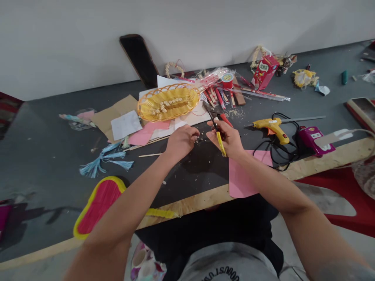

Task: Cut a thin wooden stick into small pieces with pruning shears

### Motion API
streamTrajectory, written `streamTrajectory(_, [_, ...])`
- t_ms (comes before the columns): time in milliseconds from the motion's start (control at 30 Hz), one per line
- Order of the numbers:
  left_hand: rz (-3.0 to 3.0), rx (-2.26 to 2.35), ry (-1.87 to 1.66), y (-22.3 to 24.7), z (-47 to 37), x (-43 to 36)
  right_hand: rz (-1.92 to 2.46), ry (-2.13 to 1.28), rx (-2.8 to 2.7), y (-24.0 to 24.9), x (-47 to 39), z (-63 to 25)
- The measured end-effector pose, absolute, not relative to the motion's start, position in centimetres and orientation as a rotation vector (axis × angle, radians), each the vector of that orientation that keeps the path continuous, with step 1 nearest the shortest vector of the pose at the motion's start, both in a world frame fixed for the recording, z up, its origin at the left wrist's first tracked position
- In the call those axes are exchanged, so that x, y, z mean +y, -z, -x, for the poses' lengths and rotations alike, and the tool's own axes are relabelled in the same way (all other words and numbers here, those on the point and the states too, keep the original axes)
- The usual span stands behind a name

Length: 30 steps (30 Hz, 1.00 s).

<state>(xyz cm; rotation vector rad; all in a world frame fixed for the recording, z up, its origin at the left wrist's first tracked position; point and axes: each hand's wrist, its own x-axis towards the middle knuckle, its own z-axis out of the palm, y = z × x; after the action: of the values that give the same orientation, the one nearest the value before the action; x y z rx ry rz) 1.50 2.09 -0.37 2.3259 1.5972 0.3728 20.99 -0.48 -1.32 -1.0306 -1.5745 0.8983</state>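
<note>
Fingers of my right hand (227,136) wrap round a pair of pliers (220,142) with yellow grips, whose dark jaws point up and left. My left hand (183,140) is a short way to the left, its fingertips pinched together; whatever they hold is too small to make out. Small pale crumbs (200,138) lie on the dark table between the hands. Just beyond them sits a yellow woven basket (149,111) with small pale pieces (172,102) in it. A thin wooden stick (149,155) lies beside my left wrist.
A yellow glue gun (272,125), black cable and purple power socket (315,136) are at the right. Pink paper (241,179) lies under my right forearm. Blue tassels (101,162) and a red-and-yellow oval piece (99,205) are left. A phone (139,58) leans on the wall.
</note>
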Motion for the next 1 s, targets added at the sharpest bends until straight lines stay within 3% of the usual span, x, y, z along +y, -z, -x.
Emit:
streamTrajectory(367, [-2.338, 1.55, -0.277, -0.1, -3.2, 2.0, 1.022, -0.913, -1.597, 1.3, -0.4, -21.1])
streamTrajectory(500, [-2.22, 1.495, -0.508, -1.3, -2.2, 1.7, 1.018, -0.88, -1.612, 1.3, -0.5, -21.3])
streamTrajectory(767, [-1.039, 1.273, -1.01, -1.3, 0.4, -1.7, 1.059, -0.661, -1.813, 0.6, -1.2, -21.2])
streamTrajectory(1000, [-0.802, 1.106, -1.2, -1.2, 1.1, -2.3, 1.012, -0.382, -2.061, 0.5, -2.1, -20.6])
